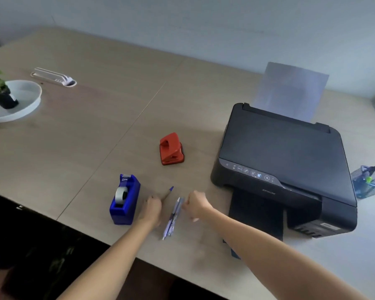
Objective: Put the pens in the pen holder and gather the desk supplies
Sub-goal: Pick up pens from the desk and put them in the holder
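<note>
While my left hand [152, 210] is curled around a blue-capped pen [168, 192], my right hand [196, 205] is fisted, can't tell if it's touching the blue pens [172, 219] lying btw both hands on the wood desk [74, 131]. Blue mesh pen holder [369, 182] sits far right, past the black printer [284, 167].

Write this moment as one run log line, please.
left hand: holds pen | right hand: beside desk pens | pen holder: behind printer

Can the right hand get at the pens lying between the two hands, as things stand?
Probably yes. The right hand sits just beside the pens, which lie flat on the table with nothing between. The left hand, on the other side, seems to hold another pen.
</note>
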Demonstrator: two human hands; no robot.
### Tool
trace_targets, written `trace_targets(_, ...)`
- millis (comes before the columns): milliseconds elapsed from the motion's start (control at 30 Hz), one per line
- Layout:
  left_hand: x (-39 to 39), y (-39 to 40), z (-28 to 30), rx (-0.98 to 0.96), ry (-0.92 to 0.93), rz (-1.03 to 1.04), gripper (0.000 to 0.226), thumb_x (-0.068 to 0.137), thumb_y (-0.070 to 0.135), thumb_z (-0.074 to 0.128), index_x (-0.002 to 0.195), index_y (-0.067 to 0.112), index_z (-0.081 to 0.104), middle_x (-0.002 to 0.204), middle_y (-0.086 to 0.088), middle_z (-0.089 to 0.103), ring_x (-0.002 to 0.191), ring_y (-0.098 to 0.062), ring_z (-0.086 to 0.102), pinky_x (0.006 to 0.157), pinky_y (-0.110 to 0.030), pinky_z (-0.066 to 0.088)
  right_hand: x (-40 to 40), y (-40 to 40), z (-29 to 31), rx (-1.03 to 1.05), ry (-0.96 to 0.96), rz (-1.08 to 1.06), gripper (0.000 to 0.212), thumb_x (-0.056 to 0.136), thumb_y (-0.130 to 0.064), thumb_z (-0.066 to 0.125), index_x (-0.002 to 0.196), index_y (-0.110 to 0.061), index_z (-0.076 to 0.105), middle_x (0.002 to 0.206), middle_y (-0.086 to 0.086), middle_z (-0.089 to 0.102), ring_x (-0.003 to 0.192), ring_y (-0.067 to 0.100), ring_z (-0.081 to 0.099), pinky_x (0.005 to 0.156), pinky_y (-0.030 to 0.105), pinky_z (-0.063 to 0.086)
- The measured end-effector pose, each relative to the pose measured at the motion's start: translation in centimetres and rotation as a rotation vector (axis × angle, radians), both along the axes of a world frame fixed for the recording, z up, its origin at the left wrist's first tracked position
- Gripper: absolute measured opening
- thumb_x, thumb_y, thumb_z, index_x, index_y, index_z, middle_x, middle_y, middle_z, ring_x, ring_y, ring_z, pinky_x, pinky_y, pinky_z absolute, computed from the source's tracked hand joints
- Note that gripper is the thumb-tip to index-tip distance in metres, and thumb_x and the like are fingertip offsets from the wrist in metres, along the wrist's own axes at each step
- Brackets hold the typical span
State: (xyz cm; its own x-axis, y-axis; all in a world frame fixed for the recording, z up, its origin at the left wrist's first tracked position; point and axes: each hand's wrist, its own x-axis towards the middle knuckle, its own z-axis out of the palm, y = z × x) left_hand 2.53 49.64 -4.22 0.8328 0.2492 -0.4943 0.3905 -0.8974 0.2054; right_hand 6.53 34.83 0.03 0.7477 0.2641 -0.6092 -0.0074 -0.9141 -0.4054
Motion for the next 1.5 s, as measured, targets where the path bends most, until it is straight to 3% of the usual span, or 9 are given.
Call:
trace_targets(133,-0.3,-0.6,0.7,-0.18,-0.049,0.146,0.023,0.095,-0.005,0.027,0.111,0.002,0.042,0.119,-0.026,0.059,0.108,-0.038,0.06,0.088,-0.042,0.049,-0.5,2.0,-2.3,0.047,0.046,-0.184,0.025,0.091,-0.015,0.047,0.067,-0.012,0.051,0.074,0.013,0.063,0.066,0.031,0.069,0.056,0.03,0.056)
trace_targets(300,-2.2,-1.8,0.3,-0.225,-0.072,0.117,0.042,0.095,0.038,0.048,0.112,-0.001,0.048,0.113,-0.023,0.063,0.105,-0.039,0.063,0.08,-0.04,0.05,-0.4,2.5,-3.0,0.022,0.091,-0.304,0.035,0.086,-0.017,0.049,0.051,-0.014,0.05,0.039,0.004,0.052,0.03,0.021,0.052,0.035,0.024,0.045)
trace_targets(433,-2.5,-2.0,-0.8,-0.085,-0.055,0.037,0.023,0.094,0.011,0.047,0.114,0.002,0.05,0.121,-0.018,0.059,0.109,-0.036,0.06,0.084,-0.041,0.05,-0.4,1.3,-2.8,0.009,0.084,-0.287,0.029,0.084,-0.011,0.046,0.055,-0.014,0.044,0.055,0.007,0.051,0.041,0.025,0.055,0.032,0.019,0.039)
trace_targets(533,-2.3,-2.2,-1.1,-0.02,-0.016,0.025,0.028,0.095,0.005,0.04,0.121,0.001,0.051,0.127,-0.019,0.056,0.116,-0.036,0.057,0.091,-0.042,0.048,-0.8,0.7,-3.1,-0.015,0.052,-0.22,0.026,0.087,-0.014,0.045,0.061,-0.015,0.046,0.087,0.015,0.064,0.081,0.034,0.068,0.052,0.026,0.048)
trace_targets(667,-1.5,-2.1,-0.2,-0.043,-0.02,0.045,0.032,0.102,0.014,0.03,0.121,-0.002,0.051,0.126,-0.022,0.059,0.118,-0.037,0.058,0.094,-0.043,0.047,-2.1,-0.7,-4.2,-0.085,0.02,-0.076,0.029,0.093,-0.012,0.044,0.118,-0.007,0.059,0.126,0.016,0.058,0.114,0.032,0.059,0.088,0.037,0.051)
trace_targets(833,0.8,-1.8,4.5,-0.192,-0.175,0.04,0.021,0.104,0.023,0.028,0.092,0.009,0.039,0.106,-0.026,0.063,0.095,-0.042,0.064,0.078,-0.047,0.051,-1.2,-3.2,-0.2,0.111,-0.02,-0.078,0.014,0.088,-0.005,0.048,0.09,-0.003,0.061,0.105,0.018,0.06,0.091,0.036,0.061,0.057,0.028,0.04)
trace_targets(967,5.3,-4.3,10.7,-0.294,-0.366,-0.023,0.021,0.102,0.02,0.035,0.092,0.006,0.046,0.085,-0.021,0.063,0.08,-0.039,0.062,0.071,-0.045,0.049,0.7,-6.4,6.7,0.426,-0.372,-0.171,0.008,0.088,-0.013,0.045,0.09,-0.012,0.037,0.07,0.016,0.05,0.064,0.033,0.047,0.057,0.035,0.038)
trace_targets(1100,10.4,-10.7,17.6,-0.59,-0.403,-0.083,0.025,0.102,0.018,0.032,0.079,0.016,0.043,0.065,0.001,0.05,0.053,-0.019,0.044,0.047,-0.028,0.035,3.8,-13.1,13.5,0.637,-0.601,-0.261,0.016,0.089,-0.014,0.047,0.101,-0.018,0.037,0.062,0.016,0.061,0.055,0.034,0.05,0.049,0.037,0.045)
trace_targets(1500,19.7,-41.7,23.7,-0.652,-0.281,-0.476,0.015,0.093,0.005,0.048,0.086,0.007,0.061,0.078,-0.007,0.056,0.062,-0.015,0.052,0.055,-0.024,0.04,9.4,-45.7,17.6,0.482,-0.888,-0.878,0.009,0.086,-0.01,0.047,0.093,-0.013,0.052,0.083,0.011,0.073,0.081,0.038,0.068,0.081,0.043,0.053)
